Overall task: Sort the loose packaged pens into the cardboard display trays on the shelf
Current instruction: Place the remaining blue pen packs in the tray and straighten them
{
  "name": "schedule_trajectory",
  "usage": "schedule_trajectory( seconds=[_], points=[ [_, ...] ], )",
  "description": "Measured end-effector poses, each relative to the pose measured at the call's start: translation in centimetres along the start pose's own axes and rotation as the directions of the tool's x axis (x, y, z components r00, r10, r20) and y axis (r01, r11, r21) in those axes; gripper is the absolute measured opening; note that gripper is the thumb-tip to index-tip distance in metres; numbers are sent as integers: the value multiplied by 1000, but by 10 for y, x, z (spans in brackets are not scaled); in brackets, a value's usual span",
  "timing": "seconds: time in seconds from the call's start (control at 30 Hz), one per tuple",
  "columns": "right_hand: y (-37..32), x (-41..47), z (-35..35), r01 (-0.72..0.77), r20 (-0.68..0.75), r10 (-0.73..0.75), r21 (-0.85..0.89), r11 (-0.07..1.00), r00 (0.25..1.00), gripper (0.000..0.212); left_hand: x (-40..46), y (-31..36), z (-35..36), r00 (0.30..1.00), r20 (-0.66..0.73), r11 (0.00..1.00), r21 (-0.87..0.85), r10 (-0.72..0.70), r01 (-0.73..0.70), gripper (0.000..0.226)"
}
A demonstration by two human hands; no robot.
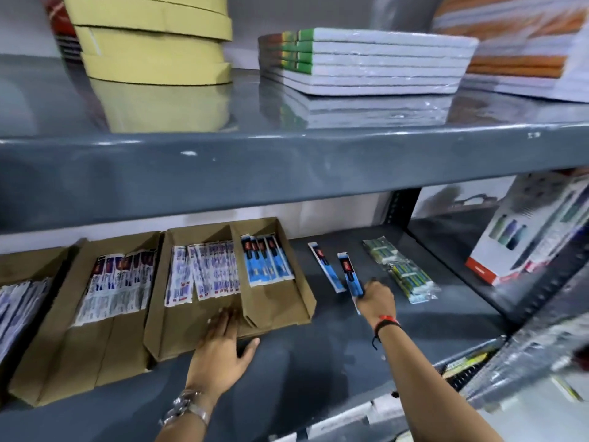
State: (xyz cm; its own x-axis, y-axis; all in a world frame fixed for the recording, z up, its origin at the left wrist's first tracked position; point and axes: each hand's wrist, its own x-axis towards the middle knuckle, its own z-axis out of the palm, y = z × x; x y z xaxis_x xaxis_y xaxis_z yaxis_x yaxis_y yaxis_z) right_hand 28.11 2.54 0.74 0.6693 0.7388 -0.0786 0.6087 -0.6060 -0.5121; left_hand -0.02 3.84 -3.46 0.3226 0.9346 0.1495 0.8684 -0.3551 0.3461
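Two-compartment cardboard tray (pixel 283 314) sits mid-shelf; its left slot holds white-and-blue pen packs (pixel 204 272), its right slot several light-blue pen packs (pixel 266 260). My left hand (pixel 223 342) lies flat on this tray's front edge, fingers spread. My right hand (pixel 376 298) grips a blue packaged pen (pixel 350 275) just above the shelf, right of the tray. Another loose blue pen pack (pixel 326 271) lies on the shelf beside it. A second tray (pixel 95 346) to the left holds more white packs (pixel 118 285).
Clear bags of green pens (pixel 401 269) lie right of my right hand. A white product box (pixel 522 237) leans at far right. Third tray (pixel 19 282) at left edge. The upper shelf (pixel 287 167) overhangs, carrying tape rolls (pixel 153 39) and wrapped notebooks (pixel 366 62).
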Motion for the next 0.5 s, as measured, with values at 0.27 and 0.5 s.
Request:
schedule_trajectory(
  seconds=[0.27,0.5],
  points=[
    [4,5,-14,-28,-38,36,196,980,999,21,4,-6,3,998,69,997,-82,-6,11,70],
    [-33,6,-70,416,-3,-428,243,876,904,16,28,-7,-51,973,166,659,-715,-163,233,53]
  ],
)
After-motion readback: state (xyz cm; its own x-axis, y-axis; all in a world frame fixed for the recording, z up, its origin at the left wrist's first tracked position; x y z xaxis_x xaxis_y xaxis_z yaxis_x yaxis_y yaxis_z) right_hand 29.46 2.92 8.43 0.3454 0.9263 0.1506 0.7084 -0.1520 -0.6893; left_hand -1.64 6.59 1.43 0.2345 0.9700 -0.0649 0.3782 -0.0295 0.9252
